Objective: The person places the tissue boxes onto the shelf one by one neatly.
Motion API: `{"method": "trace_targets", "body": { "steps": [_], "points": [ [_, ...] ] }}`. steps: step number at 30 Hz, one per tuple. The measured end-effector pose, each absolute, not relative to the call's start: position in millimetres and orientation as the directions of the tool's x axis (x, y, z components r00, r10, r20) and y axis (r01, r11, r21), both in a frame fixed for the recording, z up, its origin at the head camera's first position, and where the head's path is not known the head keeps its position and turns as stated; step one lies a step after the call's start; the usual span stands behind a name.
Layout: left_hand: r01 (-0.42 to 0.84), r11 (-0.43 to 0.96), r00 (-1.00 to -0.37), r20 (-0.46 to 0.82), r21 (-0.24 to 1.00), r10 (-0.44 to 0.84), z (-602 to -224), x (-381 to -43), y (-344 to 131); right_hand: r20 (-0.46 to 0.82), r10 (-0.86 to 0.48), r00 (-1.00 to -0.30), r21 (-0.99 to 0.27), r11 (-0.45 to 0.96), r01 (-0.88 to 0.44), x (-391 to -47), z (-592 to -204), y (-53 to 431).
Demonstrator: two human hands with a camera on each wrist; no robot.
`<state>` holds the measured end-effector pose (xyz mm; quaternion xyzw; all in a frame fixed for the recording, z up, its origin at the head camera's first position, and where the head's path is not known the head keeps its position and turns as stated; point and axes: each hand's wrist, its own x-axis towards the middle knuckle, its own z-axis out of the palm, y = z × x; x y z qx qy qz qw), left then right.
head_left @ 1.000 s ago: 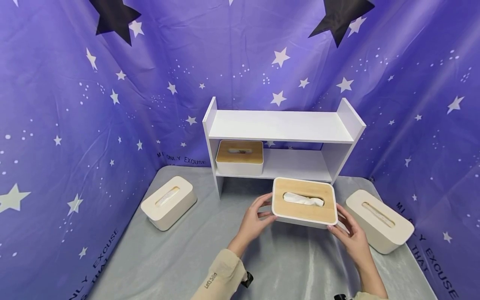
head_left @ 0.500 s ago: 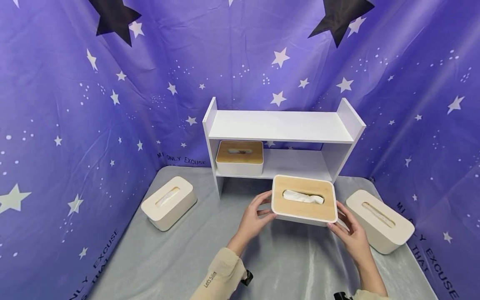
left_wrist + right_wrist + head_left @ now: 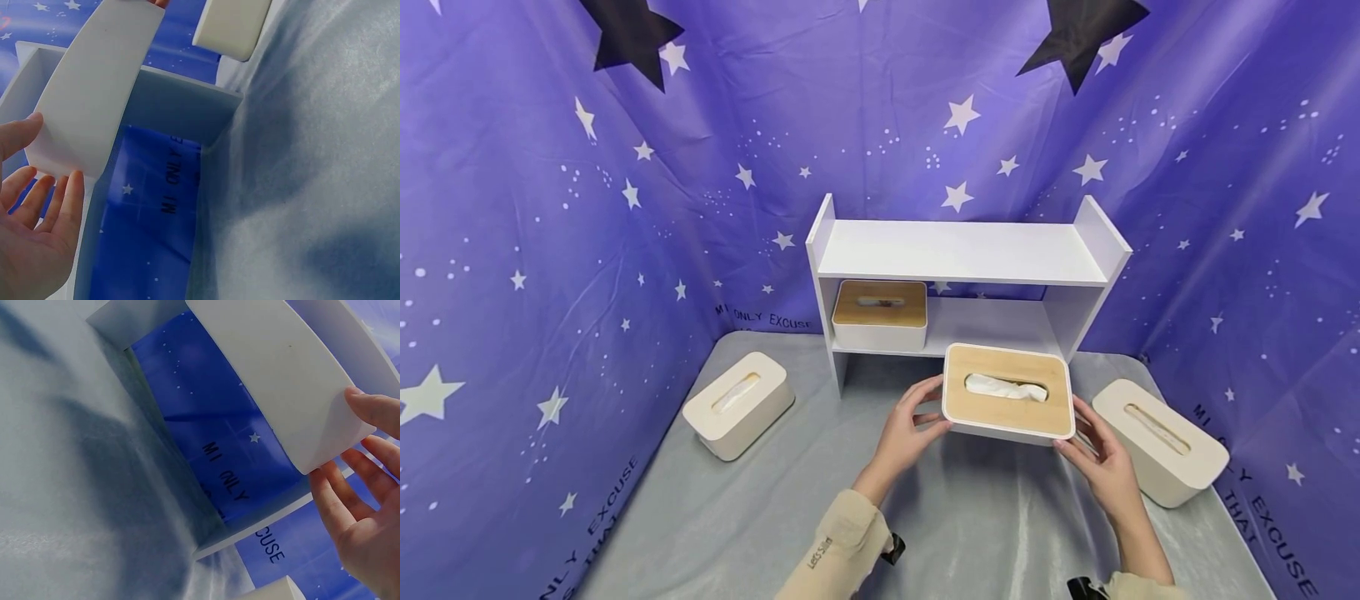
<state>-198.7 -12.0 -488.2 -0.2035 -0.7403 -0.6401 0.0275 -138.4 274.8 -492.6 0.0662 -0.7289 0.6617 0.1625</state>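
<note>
Between both hands, raised off the table in front of the shelf's right half, is a white tissue box (image 3: 1007, 414) with a wooden lid and tissue in its slot. My left hand (image 3: 901, 432) grips its left end, thumb at the near side and fingers at the end, as the left wrist view of the hand (image 3: 44, 225) also shows. The right hand (image 3: 1101, 454) holds the opposite end; in the right wrist view its fingertips press the end of the box (image 3: 294, 375). A second wooden-lidded tissue box (image 3: 880, 317) stands on the middle shelf at the left.
The white shelf unit (image 3: 958, 250) stands at the back of a grey cloth-covered table (image 3: 775, 517). A cream tissue box (image 3: 739, 406) lies at the left, another cream tissue box (image 3: 1159, 442) at the right, close to the right hand. Purple star-printed curtains (image 3: 880, 100) surround the table.
Both hands have carried the wooden-lidded tissue box slightly upward in the head view, nearer the middle shelf. The other boxes and the shelf unit have stayed put.
</note>
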Motion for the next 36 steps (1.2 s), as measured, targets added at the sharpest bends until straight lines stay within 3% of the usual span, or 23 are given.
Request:
{"method": "trace_targets", "body": {
  "steps": [11, 27, 36],
  "points": [
    [0.341, 0.106, -0.917, 0.305, 0.934, 0.258, -485, -203, -13, 0.367, 0.099, -0.925, -0.93, 0.044, -0.364, -143, -489, 274],
    [0.36, 0.095, -0.911, 0.327, 0.928, 0.252, -481, -206, -14, 0.356, 0.097, -0.929, -0.933, 0.091, -0.348, -150, -485, 275],
    [0.36, 0.068, -0.907, 0.332, 0.93, 0.259, -449, -192, -17, 0.348, 0.101, -0.932, -0.936, 0.098, -0.339, -153, -484, 274]
  ]
}}
